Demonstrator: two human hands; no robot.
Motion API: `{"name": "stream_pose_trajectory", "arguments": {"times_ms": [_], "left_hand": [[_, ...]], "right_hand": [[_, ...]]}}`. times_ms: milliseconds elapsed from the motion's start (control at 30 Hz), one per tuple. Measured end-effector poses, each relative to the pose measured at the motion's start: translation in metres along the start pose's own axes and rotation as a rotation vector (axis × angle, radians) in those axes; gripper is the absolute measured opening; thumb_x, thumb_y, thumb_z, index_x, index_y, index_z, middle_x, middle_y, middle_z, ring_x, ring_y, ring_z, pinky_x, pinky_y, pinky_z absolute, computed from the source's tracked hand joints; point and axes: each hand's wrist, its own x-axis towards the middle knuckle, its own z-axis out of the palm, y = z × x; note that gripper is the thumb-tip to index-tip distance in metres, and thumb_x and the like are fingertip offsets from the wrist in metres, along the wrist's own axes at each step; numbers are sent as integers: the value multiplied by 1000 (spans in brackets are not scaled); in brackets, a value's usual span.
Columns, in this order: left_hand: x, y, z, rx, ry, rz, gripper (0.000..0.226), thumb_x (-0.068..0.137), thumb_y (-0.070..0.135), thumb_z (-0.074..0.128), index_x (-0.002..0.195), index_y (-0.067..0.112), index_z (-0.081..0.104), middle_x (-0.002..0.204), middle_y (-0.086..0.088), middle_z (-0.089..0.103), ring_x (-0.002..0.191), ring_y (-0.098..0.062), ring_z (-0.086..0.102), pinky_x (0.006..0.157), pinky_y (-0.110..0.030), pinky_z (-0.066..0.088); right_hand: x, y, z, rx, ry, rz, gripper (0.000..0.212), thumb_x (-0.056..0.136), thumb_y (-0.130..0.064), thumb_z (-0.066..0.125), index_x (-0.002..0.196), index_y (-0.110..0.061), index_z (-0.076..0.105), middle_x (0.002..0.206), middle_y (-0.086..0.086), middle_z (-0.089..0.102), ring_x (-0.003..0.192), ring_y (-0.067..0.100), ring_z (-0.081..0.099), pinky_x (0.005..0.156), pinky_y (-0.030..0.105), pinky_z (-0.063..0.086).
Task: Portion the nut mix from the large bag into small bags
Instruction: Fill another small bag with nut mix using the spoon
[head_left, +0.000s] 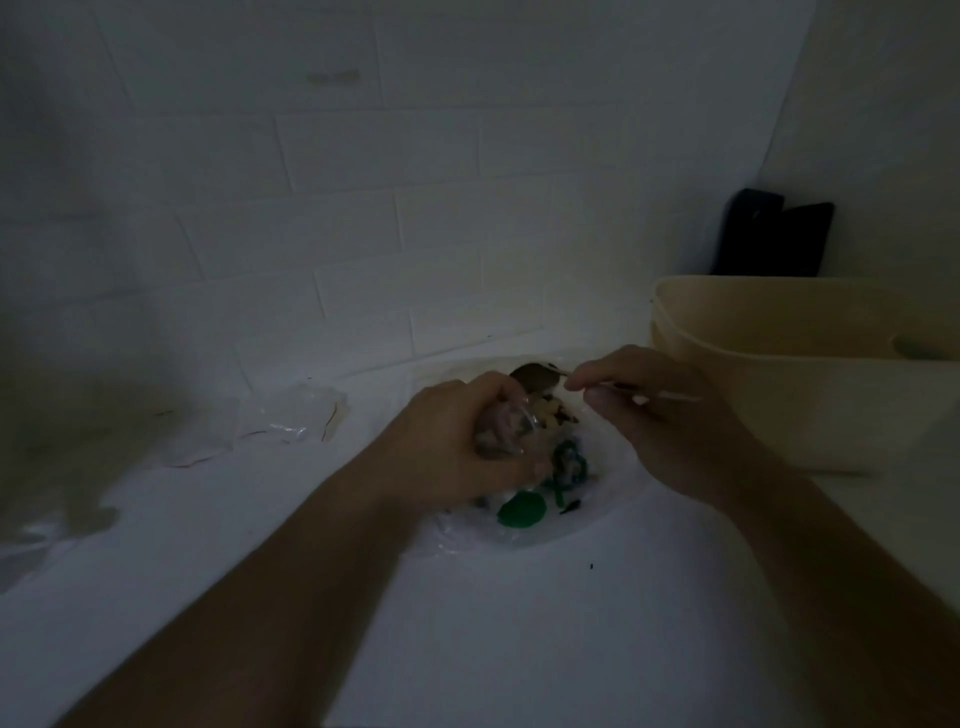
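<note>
Dim white counter (519, 623): our left hand (457, 441) grips small bag (506, 428); right hand (660, 415) pinches spoon (537, 375), bowl just beyond the bag's mouth.

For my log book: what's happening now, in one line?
left hand: holds small bag | right hand: holds spoon | large bag: underneath

Dim light falls on a white tiled wall (363, 156) behind a white counter (493, 623).

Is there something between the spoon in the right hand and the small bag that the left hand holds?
Nothing visible. The spoon sits just beyond the small bag, which the left hand grips; the right hand pinches its handle.
</note>
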Motion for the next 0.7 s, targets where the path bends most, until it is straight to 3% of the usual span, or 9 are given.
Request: {"name": "stream_pose_trajectory", "arguments": {"times_ms": [100,233,300,367,467,567,633,700], "left_hand": [[1,-1,5,127,-13,57,65,64,53,78,124,34,61,97,15,69,88,-6,66,81,-28,54],[3,0,7,90,-12,-11,63,64,44,76,124,35,62,100,15,72,90,-9,68,85,-33,54],[2,0,7,-8,11,-87,54,69,36,79,121,34,64,99,14,73,89,-8,70,79,-34,61],[2,0,6,-115,64,-156,43,75,22,80,113,34,66,97,13,73,84,-4,70,71,-31,63],[2,-3,4,-173,141,-220,35,79,15,75,104,37,66,93,14,74,81,0,69,72,-27,62],[2,-6,4,-196,191,-270,33,79,17,74,103,37,66,96,14,74,86,-4,71,78,-33,63],[3,-7,4,-196,195,-271,32,79,18,74,102,38,65,96,14,73,86,-3,70,77,-32,63],[3,-5,4,-191,184,-245,32,80,19,74,103,39,65,95,15,73,83,0,69,75,-28,61]], "right_hand": [[-3,4,2,-66,-85,7,15,102,-23,59,106,-32,70,100,-11,71,94,4,65,80,11,44],[-4,5,1,23,-145,50,9,100,-19,65,98,-14,73,86,-7,72,75,6,68,68,12,46],[-4,1,-2,130,-205,64,20,93,-32,73,95,-12,74,82,-3,72,72,10,69,64,18,51],[-6,-3,-4,-21,-316,-24,36,77,-49,84,95,-21,73,85,-4,72,74,13,69,64,25,54],[-8,-4,-8,-212,-387,-112,51,62,-50,96,99,-26,68,89,-7,67,82,8,58,67,16,44],[-8,5,-2,-331,-466,-145,61,63,-62,91,104,-32,58,95,-12,57,81,6,46,71,9,31],[-9,10,6,-310,-446,-135,46,70,-50,87,101,-31,58,94,-11,57,81,6,45,71,12,28],[-8,4,9,-226,-343,-121,15,79,-25,72,91,-25,64,85,-9,61,79,6,51,65,18,30]]}}
